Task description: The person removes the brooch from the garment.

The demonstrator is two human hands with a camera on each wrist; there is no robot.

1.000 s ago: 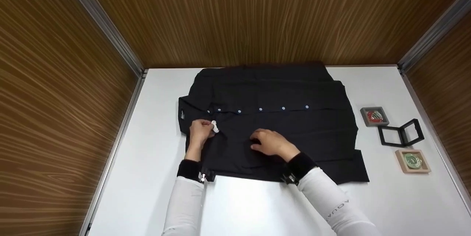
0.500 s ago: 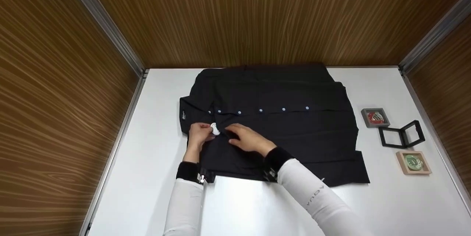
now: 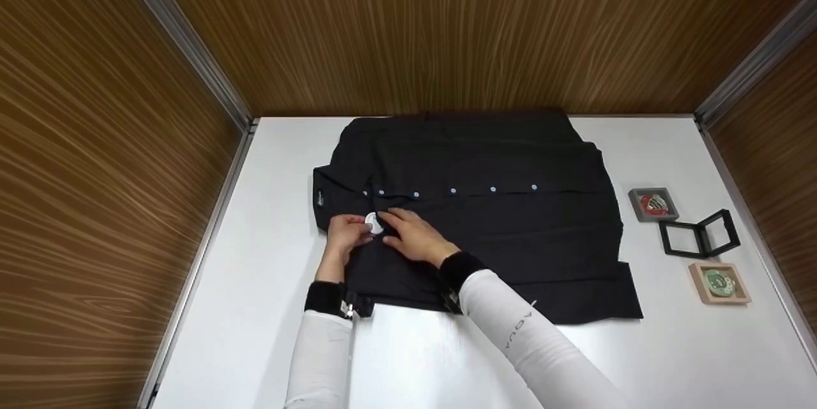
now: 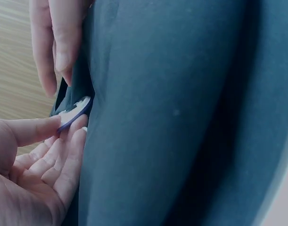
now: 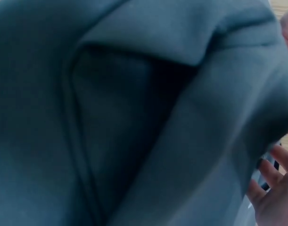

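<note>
A black button-up shirt (image 3: 510, 237) lies spread on the white table, its collar to the left and a row of pale buttons across it. Below the collar, my left hand (image 3: 344, 233) pinches a round white badge (image 3: 374, 223) against the shirt front. The left wrist view shows the thumb on the face of this badge (image 4: 74, 113), which has a purple-blue rim, with fingers behind it. My right hand (image 3: 415, 235) is just right of the badge, its fingers extended over the cloth; whether they touch the badge is hard to tell. Dark cloth fills most of the right wrist view.
On the right side of the table stand a grey box (image 3: 653, 205) with a red item, an unfolded black frame (image 3: 701, 233), and a light wooden box (image 3: 720, 282) with a green disc. Wood-grain panels (image 3: 421, 32) enclose the table at the back and sides.
My right hand has moved left across the shirt to beside the badge. My left hand stays put, and the badge now shows its round face more fully.
</note>
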